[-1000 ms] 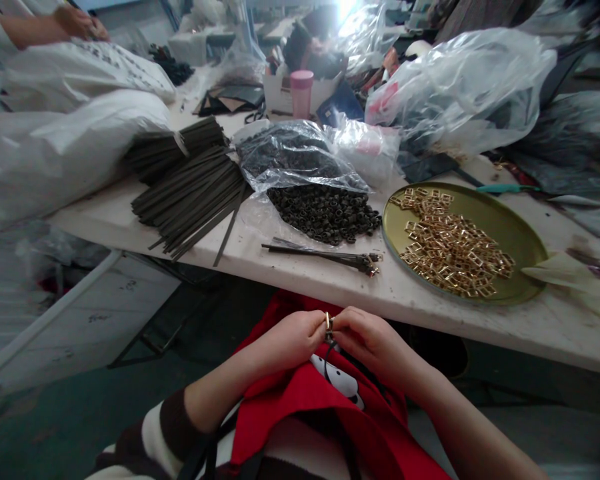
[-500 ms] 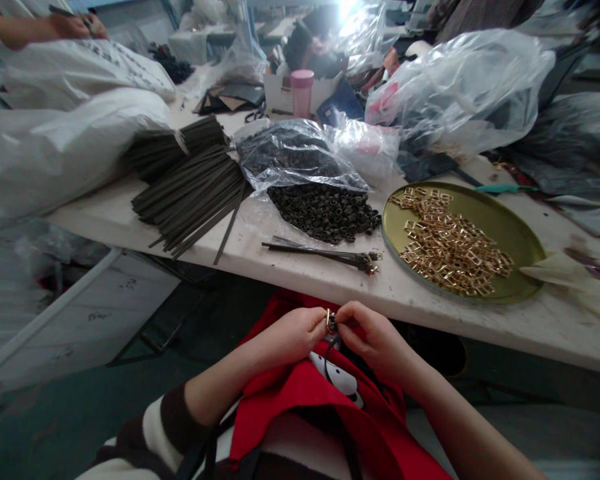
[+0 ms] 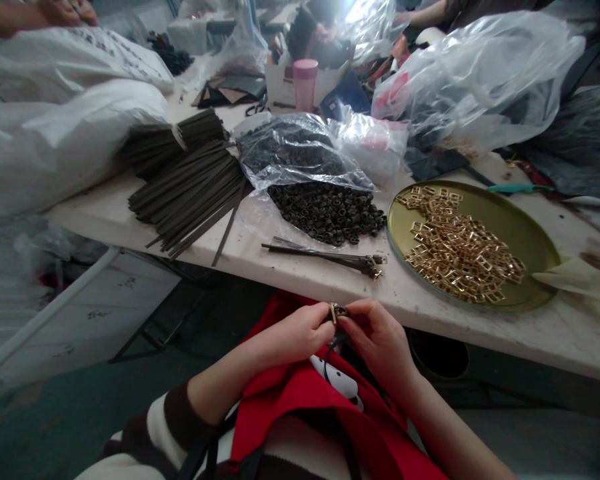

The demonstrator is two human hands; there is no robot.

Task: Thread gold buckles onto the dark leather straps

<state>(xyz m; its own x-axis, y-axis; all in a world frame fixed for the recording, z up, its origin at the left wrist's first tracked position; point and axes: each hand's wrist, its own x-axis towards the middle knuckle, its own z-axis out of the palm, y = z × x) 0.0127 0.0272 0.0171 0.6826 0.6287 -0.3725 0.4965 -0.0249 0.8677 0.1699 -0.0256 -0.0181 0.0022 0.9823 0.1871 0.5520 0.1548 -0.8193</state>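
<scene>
Over my lap, just off the table edge, my left hand point(image 3: 300, 332) pinches a small gold buckle point(image 3: 333, 313). My right hand point(image 3: 377, 333) closes thumb and finger on a thin dark strap point(image 3: 334, 344) that curls at the buckle and hangs below it. The fingers partly hide how the two join. On the table in front lies a small bunch of dark straps with gold buckles point(image 3: 325, 255) at one end. Behind it is a heap of small black loops point(image 3: 325, 210). To the right, gold buckles point(image 3: 467, 253) are piled on a round gold tray point(image 3: 537, 223).
Loose dark strips point(image 3: 187, 197) are stacked at the left, beside white sacks point(image 3: 75, 133). A clear plastic bag point(image 3: 300, 147) partly covers the black loops. Behind stands a pink cup point(image 3: 305, 87); a large clear bag point(image 3: 485, 80) is at right. Other people's arms show at the top.
Both hands have shifted slightly right and up, with the right hand's fingers turned. More of the strap's curl shows beside the buckle. The view has shifted a little; a person's arm appears at upper right.
</scene>
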